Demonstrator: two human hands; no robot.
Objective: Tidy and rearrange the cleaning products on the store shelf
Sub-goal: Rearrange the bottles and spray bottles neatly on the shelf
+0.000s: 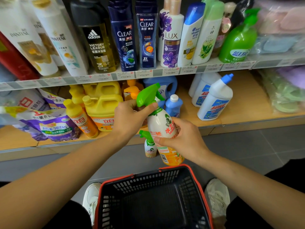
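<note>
The spray bottle (160,124) hung before the shelf's (247,103) front edge, above the basket (194,177). The left hand (130,116) gripped its trigger neck and the right hand (183,138) wrapped its body. A stray squeeze might have sprayed, and careless reshelving could have toppled the small blue bottle (174,104).

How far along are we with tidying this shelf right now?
Looks done: the yellow handled detergent jugs and the white toilet-cleaner bottles with blue caps stand grouped on the lower wooden shelf. In hand: the white spray bottle with green trigger, left hand at its neck, right hand round its body, not yet shelved. Left: the purple laundry pouches slump at the shelf's front.
</note>
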